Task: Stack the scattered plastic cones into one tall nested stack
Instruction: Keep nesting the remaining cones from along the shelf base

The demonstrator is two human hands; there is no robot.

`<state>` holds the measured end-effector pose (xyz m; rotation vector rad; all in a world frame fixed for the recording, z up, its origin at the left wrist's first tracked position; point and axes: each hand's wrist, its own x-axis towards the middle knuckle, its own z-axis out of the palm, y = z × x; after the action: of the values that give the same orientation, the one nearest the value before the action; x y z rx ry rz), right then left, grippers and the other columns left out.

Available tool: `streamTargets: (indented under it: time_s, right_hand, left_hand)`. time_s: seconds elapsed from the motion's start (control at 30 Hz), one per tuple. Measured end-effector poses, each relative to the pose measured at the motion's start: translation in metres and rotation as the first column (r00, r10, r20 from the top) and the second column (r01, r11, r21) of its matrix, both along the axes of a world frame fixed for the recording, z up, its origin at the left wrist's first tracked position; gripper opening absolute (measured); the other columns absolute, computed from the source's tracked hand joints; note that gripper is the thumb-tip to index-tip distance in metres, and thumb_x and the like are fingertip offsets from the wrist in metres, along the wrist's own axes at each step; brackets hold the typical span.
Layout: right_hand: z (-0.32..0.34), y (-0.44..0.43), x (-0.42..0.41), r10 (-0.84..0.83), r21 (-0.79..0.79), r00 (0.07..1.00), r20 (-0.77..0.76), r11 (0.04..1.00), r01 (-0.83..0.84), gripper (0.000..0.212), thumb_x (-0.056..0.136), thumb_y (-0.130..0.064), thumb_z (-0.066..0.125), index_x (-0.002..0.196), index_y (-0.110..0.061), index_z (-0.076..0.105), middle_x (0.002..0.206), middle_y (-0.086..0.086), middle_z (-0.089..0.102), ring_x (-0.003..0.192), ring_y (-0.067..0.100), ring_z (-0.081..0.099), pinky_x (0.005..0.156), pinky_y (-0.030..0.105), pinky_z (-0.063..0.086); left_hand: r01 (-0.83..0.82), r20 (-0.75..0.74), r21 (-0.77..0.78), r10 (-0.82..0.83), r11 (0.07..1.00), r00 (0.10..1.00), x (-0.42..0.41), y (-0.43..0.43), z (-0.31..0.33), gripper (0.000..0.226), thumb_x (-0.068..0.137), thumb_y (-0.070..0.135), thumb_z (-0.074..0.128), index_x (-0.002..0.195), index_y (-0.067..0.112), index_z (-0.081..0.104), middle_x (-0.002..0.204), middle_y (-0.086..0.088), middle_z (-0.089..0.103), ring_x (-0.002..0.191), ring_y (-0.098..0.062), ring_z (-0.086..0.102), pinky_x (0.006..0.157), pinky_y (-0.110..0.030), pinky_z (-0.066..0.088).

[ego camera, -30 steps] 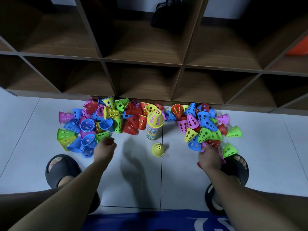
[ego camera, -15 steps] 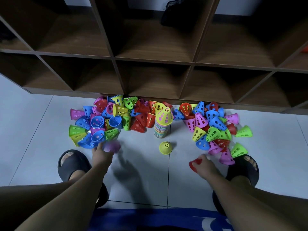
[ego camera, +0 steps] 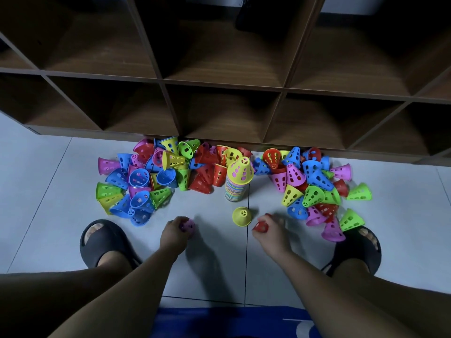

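Note:
A nested stack of cones (ego camera: 236,189) stands on the floor with a yellow cone (ego camera: 240,170) on top. A lone yellow cone (ego camera: 241,216) sits upright just in front of it. My left hand (ego camera: 173,234) grips a purple cone (ego camera: 186,225) left of the lone cone. My right hand (ego camera: 271,230) holds a red cone (ego camera: 260,226) right beside that yellow cone. Loose cones in several colours lie in a left pile (ego camera: 146,181) and a right pile (ego camera: 314,186).
A dark wooden cubby shelf (ego camera: 219,84) rises right behind the cones. My feet in black slides stand at the left (ego camera: 102,242) and at the right (ego camera: 356,250), the right one touching the right pile. Pale floor tiles (ego camera: 61,215) lie around.
Both hands have drawn in from the piles toward the middle. The left one picked up a purple cone, the right one a red cone.

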<state>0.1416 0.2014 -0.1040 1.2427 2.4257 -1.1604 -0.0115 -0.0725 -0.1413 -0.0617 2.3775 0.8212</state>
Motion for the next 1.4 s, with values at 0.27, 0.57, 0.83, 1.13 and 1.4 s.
streamTargets:
  time_s: [0.27, 0.57, 0.83, 1.13, 1.4]
  right_hand:
    - [0.015, -0.01, -0.013, 0.197, 0.222, 0.951, -0.24, 0.964, -0.144, 0.048, 0.09, -0.034, 0.074, 0.135, -0.043, 0.061, 0.154, -0.01, 0.034, 0.135, 0.02, 0.051, 0.099, 0.035, 0.055]
    - [0.024, -0.023, -0.01, 0.373, 0.305, 0.9, -0.225, 0.904, -0.298, 0.052, 0.102, -0.038, 0.058, 0.152, -0.045, 0.046, 0.169, -0.023, 0.013, 0.144, 0.014, 0.043, 0.094, 0.037, 0.058]
    - [0.013, -0.026, -0.014, 0.434, 0.26, 0.889, -0.146, 0.884, -0.389, 0.055, 0.106, -0.034, 0.049, 0.159, -0.034, 0.035, 0.167, -0.021, 0.025, 0.148, 0.013, 0.035, 0.113, 0.036, 0.044]
    - [-0.007, -0.023, -0.001, 0.367, 0.124, 0.929, -0.038, 0.925, -0.36, 0.025, 0.096, -0.018, 0.054, 0.116, -0.024, 0.066, 0.113, 0.001, 0.063, 0.108, 0.027, 0.061, 0.085, 0.039, 0.053]
    - [0.007, 0.041, 0.013, -0.005, 0.222, 1.0, -0.016, 0.975, 0.009, 0.027, 0.094, -0.013, 0.062, 0.12, -0.017, 0.067, 0.126, 0.008, 0.06, 0.109, 0.033, 0.063, 0.079, 0.036, 0.052]
  left_hand:
    - [0.016, -0.01, 0.085, -0.015, 0.996, 1.0, 0.007, 0.023, 0.018, 0.035, 0.097, 0.007, 0.065, 0.126, 0.025, 0.069, 0.111, -0.005, 0.072, 0.085, -0.021, 0.075, 0.069, -0.027, 0.062]
    - [0.034, -0.063, 0.237, -0.019, 0.971, 0.998, 0.003, 0.056, 0.052, 0.02, 0.1, 0.029, 0.069, 0.118, 0.022, 0.062, 0.104, 0.002, 0.074, 0.069, -0.009, 0.077, 0.073, -0.038, 0.065]
    - [0.039, -0.054, 0.204, -0.028, 0.978, 0.998, 0.001, 0.057, 0.06, 0.023, 0.1, 0.037, 0.069, 0.118, 0.024, 0.062, 0.104, 0.004, 0.074, 0.074, -0.009, 0.077, 0.073, -0.036, 0.065]
    - [0.207, -0.189, 0.184, -0.172, 0.961, 0.967, 0.011, 0.082, 0.065, 0.023, 0.095, 0.047, 0.067, 0.114, 0.035, 0.061, 0.102, 0.012, 0.075, 0.082, -0.01, 0.075, 0.079, -0.037, 0.061]
    - [0.405, -0.283, 0.095, -0.366, 0.909, 0.887, 0.032, 0.123, 0.052, 0.034, 0.092, 0.046, 0.068, 0.122, 0.039, 0.053, 0.099, 0.003, 0.077, 0.086, -0.024, 0.074, 0.075, -0.038, 0.059]
